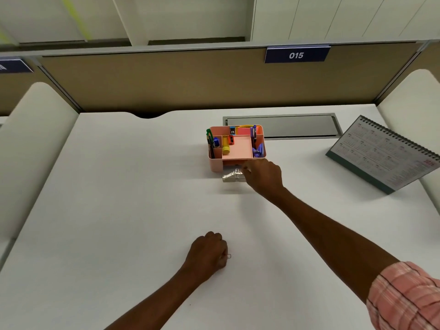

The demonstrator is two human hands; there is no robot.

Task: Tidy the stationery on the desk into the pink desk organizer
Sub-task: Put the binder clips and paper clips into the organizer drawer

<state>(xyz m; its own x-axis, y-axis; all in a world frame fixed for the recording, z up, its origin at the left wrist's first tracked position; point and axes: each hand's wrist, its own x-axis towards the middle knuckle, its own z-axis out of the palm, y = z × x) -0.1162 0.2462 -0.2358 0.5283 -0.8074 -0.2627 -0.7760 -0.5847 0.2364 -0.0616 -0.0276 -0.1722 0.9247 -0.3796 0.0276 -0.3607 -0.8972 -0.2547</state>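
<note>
Spreading across most of the view, one white desk (119, 210) carries everything. One desk calendar (385, 153) stands tilted at its right edge, well apart from the one pink desk organizer (215, 163) near the middle back. The organizer's side compartments hold pens, a yellow glue stick (225, 148), a purple stapler (258, 150) and coloured notes; its central tray is bare. Its small clear drawer (233, 177) is pulled out at the front, with a tangle of metal paper clips (235, 173) in it. Two bare forearms reach in. The right hand (263, 176), from a pink plaid sleeve (404, 296), is stretched far forward, knuckles up, fingertips pinched together at the drawer's right end on the clips. The left hand (208, 252) rests near the front of the desk, curled into a loose fist, thumb and finger clamped on one single paper clip (229, 256).
</note>
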